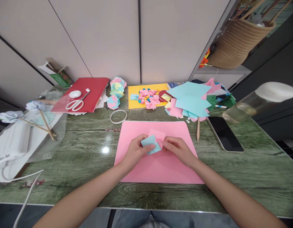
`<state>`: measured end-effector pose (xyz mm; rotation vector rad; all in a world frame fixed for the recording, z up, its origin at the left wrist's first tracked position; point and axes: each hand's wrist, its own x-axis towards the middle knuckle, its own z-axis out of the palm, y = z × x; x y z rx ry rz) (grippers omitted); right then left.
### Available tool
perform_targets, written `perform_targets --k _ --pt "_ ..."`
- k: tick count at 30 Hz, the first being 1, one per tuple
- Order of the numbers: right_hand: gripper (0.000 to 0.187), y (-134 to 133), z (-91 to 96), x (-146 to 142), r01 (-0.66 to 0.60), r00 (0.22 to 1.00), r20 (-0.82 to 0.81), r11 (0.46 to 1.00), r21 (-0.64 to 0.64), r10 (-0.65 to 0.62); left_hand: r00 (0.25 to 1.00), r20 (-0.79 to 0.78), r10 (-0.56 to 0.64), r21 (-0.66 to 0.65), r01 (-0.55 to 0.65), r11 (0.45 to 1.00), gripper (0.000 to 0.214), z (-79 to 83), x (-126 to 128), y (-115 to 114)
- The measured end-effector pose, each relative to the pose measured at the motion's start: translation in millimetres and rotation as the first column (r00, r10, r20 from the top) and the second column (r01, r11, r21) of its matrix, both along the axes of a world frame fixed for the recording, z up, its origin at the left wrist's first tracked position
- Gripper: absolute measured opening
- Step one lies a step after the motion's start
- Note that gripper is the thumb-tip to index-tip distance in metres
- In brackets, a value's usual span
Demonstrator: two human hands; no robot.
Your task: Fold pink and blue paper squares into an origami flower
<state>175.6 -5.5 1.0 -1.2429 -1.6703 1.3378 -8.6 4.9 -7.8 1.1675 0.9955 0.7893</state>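
Observation:
My left hand (137,150) is closed on a folded light-blue paper piece (150,142), its thumb lying across the front. Against the blue piece sits a folded pink paper piece (158,134), overlapping it at the upper right. The fingertips of my right hand (177,148) pinch the pink piece at its right edge. Both papers are held above a large pink sheet (146,171) on the table. Whether the two papers are tucked into each other I cannot tell.
Behind the sheet, a yellow card (133,103) bears small folded papers and colored balls. Light-blue sheets (190,96) are piled at the right, near a phone (224,133) and a bottle (253,103). A tape roll (118,117) and scissors (76,104) lie left.

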Motion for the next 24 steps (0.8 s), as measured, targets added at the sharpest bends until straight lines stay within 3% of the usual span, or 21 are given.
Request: perform_targets --k 15,24 --pt "0.023 -3.1 -6.6 -4.9 -0.03 0.985 0.17 0.996 0.081 0.016 1.0 0.009 0.009 0.012 -0.009 1.0 0.016 2.8 0.4 -1.9" --pt "0.027 -1.5 -5.5 -3.3 -0.052 0.989 0.144 0.998 0.047 0.045 0.995 -0.09 -0.037 0.035 0.04 0.999 0.024 2.0 0.4 1.0"
